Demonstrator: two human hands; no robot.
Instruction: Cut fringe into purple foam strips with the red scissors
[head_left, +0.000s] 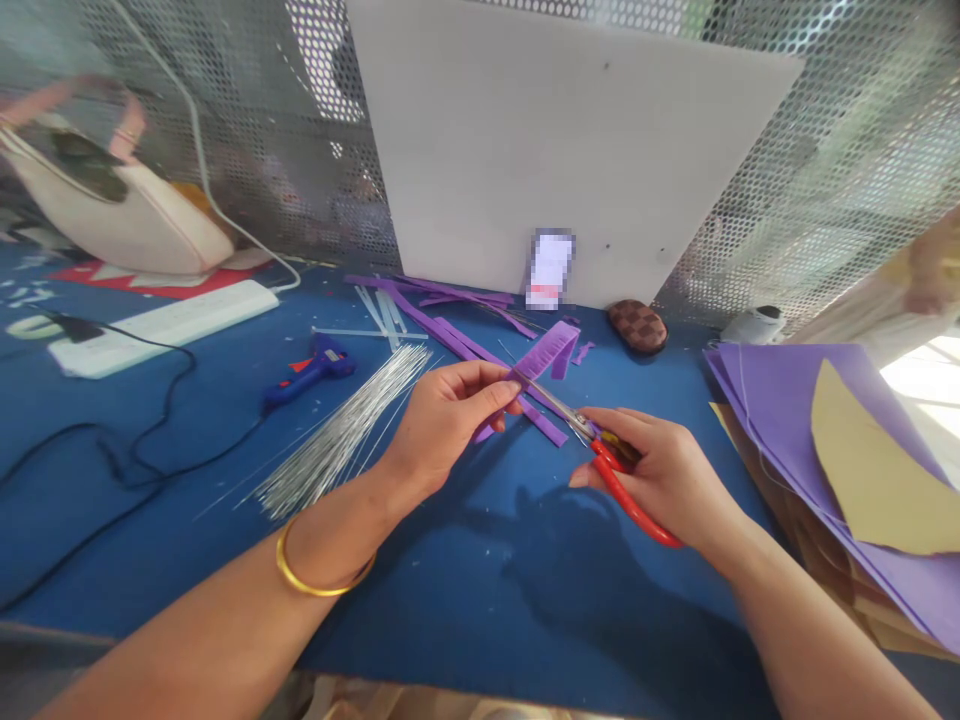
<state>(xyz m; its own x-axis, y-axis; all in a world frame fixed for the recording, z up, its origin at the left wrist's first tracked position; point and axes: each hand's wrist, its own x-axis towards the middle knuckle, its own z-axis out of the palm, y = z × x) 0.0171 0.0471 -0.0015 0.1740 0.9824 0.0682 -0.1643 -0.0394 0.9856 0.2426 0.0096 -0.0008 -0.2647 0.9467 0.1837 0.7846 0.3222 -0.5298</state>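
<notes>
My left hand (450,420) pinches a purple strip (551,348) between thumb and fingers; the strip's free end folds over and hangs down on the right. In my right hand (660,460) is a pair of scissors (619,490) with red handles. Their blades point left and meet the strip close to my left fingertips; I cannot tell how far apart the blades are. Beneath and behind my hands, more purple strips (450,338) lie across the blue table (450,600). A bundle of thin silvery wires (337,440) rests beside my left wrist.
A blue glue gun (311,370) with a black cord, translucent sticks (386,315) and a white power strip (165,325) lie left. Behind stand a white board (570,150) and a phone (550,270). A checkered pouch (637,327) and purple sheets (780,400) are right; a handbag (142,215) is back left.
</notes>
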